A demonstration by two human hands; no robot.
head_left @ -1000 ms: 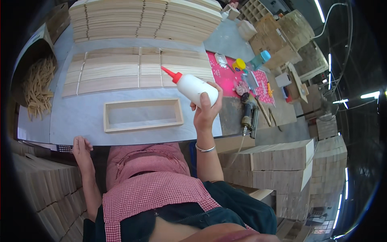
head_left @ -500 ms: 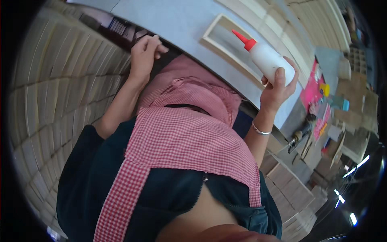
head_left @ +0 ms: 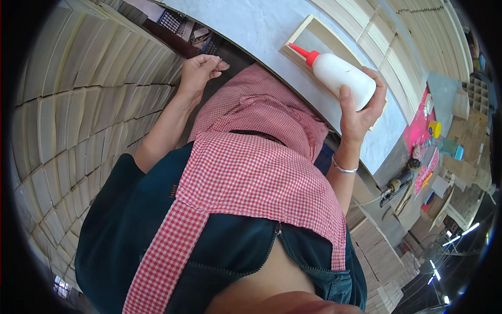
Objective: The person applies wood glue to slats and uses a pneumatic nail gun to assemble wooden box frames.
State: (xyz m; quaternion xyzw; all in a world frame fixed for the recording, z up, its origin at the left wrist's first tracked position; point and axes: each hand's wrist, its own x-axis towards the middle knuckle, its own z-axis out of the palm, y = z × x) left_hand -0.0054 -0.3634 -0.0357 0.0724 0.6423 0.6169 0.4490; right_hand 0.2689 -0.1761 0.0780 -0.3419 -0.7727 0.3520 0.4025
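Note:
My right hand (head_left: 361, 118) grips a white plastic squeeze bottle (head_left: 342, 78) with a pointed red nozzle. The bottle is tilted, its nozzle aimed up and left. Behind and below it, a shallow rectangular wooden frame (head_left: 298, 32) rests on the pale worktable (head_left: 256, 32), partly hidden by the bottle and hand. At the left, my left hand (head_left: 201, 73) hovers off the table's near edge with its fingers curled in and thumb against them. Nothing shows in it. It is closest to the stacked wood.
Tall stacks of wooden pieces (head_left: 68, 99) line the left side. Long wooden strips (head_left: 389, 39) lie across the table's far part. To the right are a pink sheet (head_left: 417, 125), a yellow-capped item (head_left: 434, 129) and a dark power tool (head_left: 402, 180). A blue basket (head_left: 170, 21) stands under the table.
The bottle has shifted slightly left in view and tilted flatter, still in my right hand. My left hand has moved a little right and down, fingers still curled.

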